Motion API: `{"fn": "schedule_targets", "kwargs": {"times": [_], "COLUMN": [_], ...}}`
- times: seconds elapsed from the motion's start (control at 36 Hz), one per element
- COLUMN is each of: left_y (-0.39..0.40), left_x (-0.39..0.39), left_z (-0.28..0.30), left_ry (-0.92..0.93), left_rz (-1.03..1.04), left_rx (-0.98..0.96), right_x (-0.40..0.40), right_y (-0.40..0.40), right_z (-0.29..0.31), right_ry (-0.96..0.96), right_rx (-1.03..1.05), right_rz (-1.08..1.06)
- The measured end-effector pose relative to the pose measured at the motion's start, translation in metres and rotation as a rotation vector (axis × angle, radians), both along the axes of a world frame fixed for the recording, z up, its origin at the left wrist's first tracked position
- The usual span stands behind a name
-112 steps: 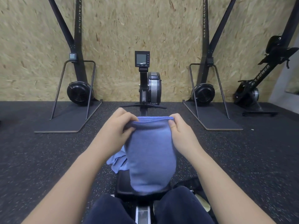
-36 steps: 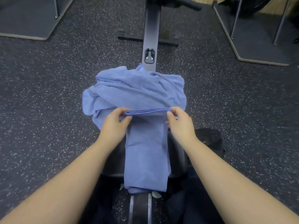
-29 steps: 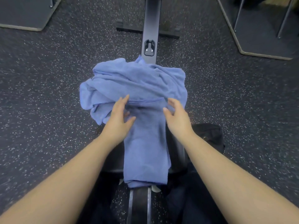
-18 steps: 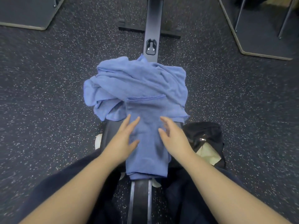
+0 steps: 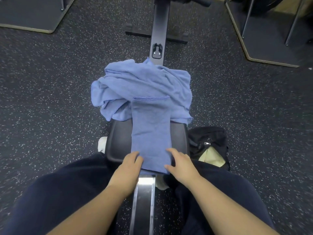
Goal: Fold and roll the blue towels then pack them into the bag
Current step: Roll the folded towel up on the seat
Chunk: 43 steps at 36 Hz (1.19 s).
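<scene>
A folded blue towel [image 5: 150,131] lies as a long strip on the black rower seat [image 5: 116,141], its far end resting on a crumpled heap of blue towels [image 5: 140,83]. My left hand [image 5: 129,162] grips the strip's near left corner with curled fingers. My right hand [image 5: 180,162] pinches the near right corner, fingers on top and thumb at the edge. A black bag [image 5: 207,139] sits open on the floor just right of the seat, with something cream-coloured inside it.
The rower rail [image 5: 160,22] runs away from me under the heap, and its metal part [image 5: 144,200] passes between my legs. Platform bases of other machines lie at the far left [image 5: 33,17] and far right [image 5: 271,39] on speckled rubber floor.
I laid the folded towel down on the seat and let go of its far end. Both hands slid back along the strip to its near end.
</scene>
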<state>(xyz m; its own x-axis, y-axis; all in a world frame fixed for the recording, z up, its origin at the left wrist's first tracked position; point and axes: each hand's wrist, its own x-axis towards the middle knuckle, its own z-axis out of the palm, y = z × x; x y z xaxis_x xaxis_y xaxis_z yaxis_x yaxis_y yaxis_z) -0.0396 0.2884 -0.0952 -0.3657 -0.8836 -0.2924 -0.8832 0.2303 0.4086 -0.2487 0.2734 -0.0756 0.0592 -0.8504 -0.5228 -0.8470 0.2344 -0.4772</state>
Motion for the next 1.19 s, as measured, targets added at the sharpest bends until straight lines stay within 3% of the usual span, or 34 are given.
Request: {"fn": "schedule_targets", "kwargs": {"times": [0.19, 0.33, 0.42, 0.83, 1.06, 1.19], "left_y": [0.0, 0.002, 0.002, 0.002, 0.001, 0.0], "left_x": [0.001, -0.004, -0.003, 0.004, 0.002, -0.001], "left_z": [-0.013, -0.005, -0.012, 0.013, 0.021, 0.022], "left_ry": [-0.014, -0.222, -0.248, 0.335, 0.393, 0.395], "left_rz": [0.083, -0.029, -0.013, 0.294, 0.288, 0.298], "left_rx": [-0.132, -0.077, -0.134, -0.106, -0.127, -0.098], "right_x": [-0.002, 0.002, 0.004, 0.004, 0.003, 0.0], "right_y": [-0.001, -0.007, -0.007, -0.008, -0.003, -0.001], "right_z": [-0.006, -0.007, -0.007, -0.002, 0.001, 0.0], "right_ry": [-0.002, -0.097, -0.131, -0.283, -0.264, -0.204], "right_rx": [-0.049, -0.058, -0.07, -0.216, -0.108, -0.147], "right_rz": [-0.046, -0.08, -0.055, -0.068, -0.105, -0.118]}}
